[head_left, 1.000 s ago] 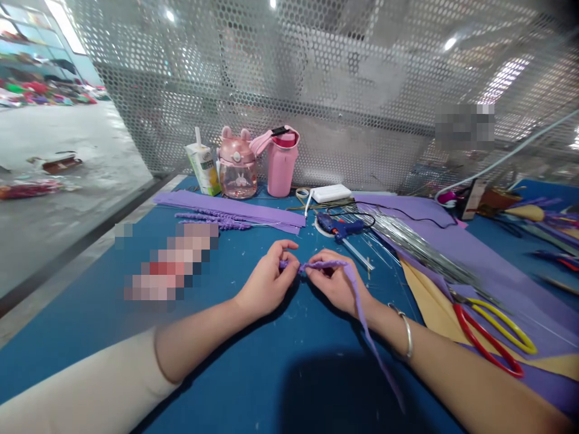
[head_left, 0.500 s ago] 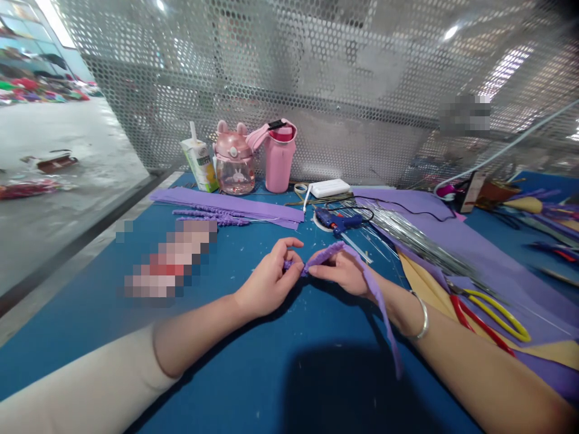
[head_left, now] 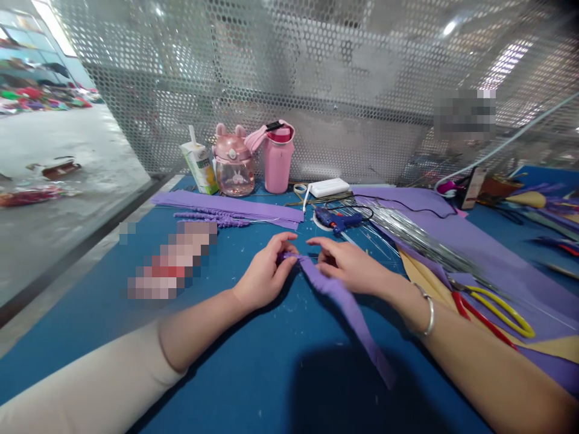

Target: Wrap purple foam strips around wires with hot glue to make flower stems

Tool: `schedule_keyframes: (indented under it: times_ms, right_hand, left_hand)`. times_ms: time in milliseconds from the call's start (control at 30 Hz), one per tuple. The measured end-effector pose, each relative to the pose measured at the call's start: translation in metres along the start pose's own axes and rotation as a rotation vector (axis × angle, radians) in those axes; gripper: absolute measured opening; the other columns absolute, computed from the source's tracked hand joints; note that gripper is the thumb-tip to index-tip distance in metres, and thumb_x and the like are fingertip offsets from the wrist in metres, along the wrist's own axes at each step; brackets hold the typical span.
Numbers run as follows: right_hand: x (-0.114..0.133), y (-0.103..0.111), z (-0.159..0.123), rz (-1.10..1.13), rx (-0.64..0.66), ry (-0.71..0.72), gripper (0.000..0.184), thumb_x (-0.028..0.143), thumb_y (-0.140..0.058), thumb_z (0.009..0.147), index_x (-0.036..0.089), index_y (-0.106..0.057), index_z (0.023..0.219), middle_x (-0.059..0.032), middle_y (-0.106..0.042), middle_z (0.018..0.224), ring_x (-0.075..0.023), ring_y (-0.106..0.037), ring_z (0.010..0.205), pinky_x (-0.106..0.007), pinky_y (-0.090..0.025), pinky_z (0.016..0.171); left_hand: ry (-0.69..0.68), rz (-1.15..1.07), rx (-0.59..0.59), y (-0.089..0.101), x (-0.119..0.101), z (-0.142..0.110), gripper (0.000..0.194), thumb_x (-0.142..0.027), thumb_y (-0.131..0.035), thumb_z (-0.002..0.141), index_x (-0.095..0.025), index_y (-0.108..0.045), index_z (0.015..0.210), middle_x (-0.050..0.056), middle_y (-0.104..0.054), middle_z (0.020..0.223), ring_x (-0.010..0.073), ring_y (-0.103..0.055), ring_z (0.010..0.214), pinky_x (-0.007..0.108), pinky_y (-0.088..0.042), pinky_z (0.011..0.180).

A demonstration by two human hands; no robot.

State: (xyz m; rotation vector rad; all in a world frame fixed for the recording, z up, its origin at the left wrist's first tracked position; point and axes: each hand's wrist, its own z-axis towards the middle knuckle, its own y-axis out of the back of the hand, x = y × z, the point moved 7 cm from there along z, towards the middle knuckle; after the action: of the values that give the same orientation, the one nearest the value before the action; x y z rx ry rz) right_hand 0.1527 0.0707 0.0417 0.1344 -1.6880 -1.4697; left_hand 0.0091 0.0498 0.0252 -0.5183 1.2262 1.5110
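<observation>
Apparently mid-wrap, pinching long flat purple strip (head_left: 348, 307) in left hand (head_left: 262, 271), with right hand (head_left: 353, 265) loosely parted; likely needs re-pinching.

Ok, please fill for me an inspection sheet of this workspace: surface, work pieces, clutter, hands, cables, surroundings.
Surface: blue tabletop, visibly flecked.
Work pieces: purple strip, free end loose; twisted purple stems farther back.
Clutter: drink carton, pink-lidded bottle, pink bottle, glue gun, scissors.
Left hand: pinching the purple strip.
Right hand: beside the strip; grip unclear.
Cables: black cable across the purple sheet; pale cable or tube, upper right.
Surroundings: perforated metal panel behind; pale floor at left.
</observation>
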Motion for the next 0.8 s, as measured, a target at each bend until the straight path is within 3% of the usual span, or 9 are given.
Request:
schedule_keyframes:
  times_ms: [200, 333, 467, 567, 667, 800]
  right_hand:
    - [-0.003, 0.004, -0.005, -0.094, 0.145, 0.012, 0.047, 0.019, -0.054, 0.080, 0.019, -0.046, 0.126, -0.0018, -0.066, 0.082, -0.0160, -0.058, 0.072, -0.026, -0.041, 0.064]
    - [0.004, 0.031, -0.005, -0.181, -0.075, 0.067, 0.040, 0.018, -0.055, 0.077, 0.020, -0.055, 0.117, -0.0036, -0.066, 0.097, -0.0167, -0.059, 0.083, -0.027, -0.042, 0.073]
    - [-0.005, 0.053, -0.004, -0.217, -0.267, 0.065, 0.032, 0.011, -0.046, 0.079, 0.019, -0.059, 0.107, -0.0016, -0.066, 0.085, -0.0142, -0.059, 0.072, -0.025, -0.043, 0.068]
    - [-0.027, 0.062, 0.007, -0.385, -0.321, -0.002, 0.038, 0.010, -0.046, 0.078, 0.017, -0.055, 0.114, -0.0054, -0.066, 0.098, -0.0168, -0.060, 0.081, -0.026, -0.044, 0.073]
    - [-0.054, 0.066, 0.025, -0.638, -0.247, -0.082, 0.044, 0.008, -0.048, 0.076, 0.014, -0.053, 0.119, -0.0119, -0.059, 0.117, -0.0235, -0.056, 0.103, -0.031, -0.043, 0.084]
    - [-0.082, 0.064, 0.045, -0.721, -0.117, -0.101, 0.051, 0.006, -0.058, 0.068, 0.015, -0.056, 0.118, -0.0139, -0.059, 0.115, -0.0284, -0.056, 0.102, -0.034, -0.042, 0.082]
  left_hand:
    - [0.149, 0.096, -0.017, 0.004, 0.011, 0.001, 0.023, -0.022, -0.051, 0.085, -0.018, -0.058, 0.106, 0.004, -0.064, 0.096, 0.0163, -0.059, 0.083, 0.029, -0.044, 0.077]
    - [0.209, -0.054, -0.216, 0.018, 0.020, 0.002, 0.028, -0.018, -0.047, 0.082, -0.020, -0.058, 0.108, 0.004, -0.060, 0.106, 0.0155, -0.057, 0.086, 0.027, -0.043, 0.076]
    - [0.253, -0.235, -0.293, 0.021, 0.035, 0.005, 0.019, -0.010, -0.040, 0.077, -0.019, -0.056, 0.079, -0.003, -0.051, 0.065, 0.0108, -0.048, 0.061, 0.022, -0.037, 0.058]
    - [0.255, -0.247, -0.304, 0.019, 0.041, 0.006, 0.018, -0.010, -0.035, 0.078, -0.019, -0.049, 0.071, -0.006, -0.036, 0.053, 0.0100, -0.037, 0.049, 0.022, -0.030, 0.048]
    - [0.251, -0.236, -0.331, 0.019, 0.043, 0.005, 0.016, -0.013, -0.036, 0.081, -0.020, -0.050, 0.078, -0.006, -0.036, 0.054, 0.0101, -0.035, 0.048, 0.021, -0.028, 0.046]
    - [0.228, -0.202, -0.364, 0.021, 0.046, 0.005, 0.017, -0.015, -0.041, 0.082, -0.020, -0.052, 0.094, -0.003, -0.050, 0.069, 0.0113, -0.047, 0.059, 0.022, -0.037, 0.055]
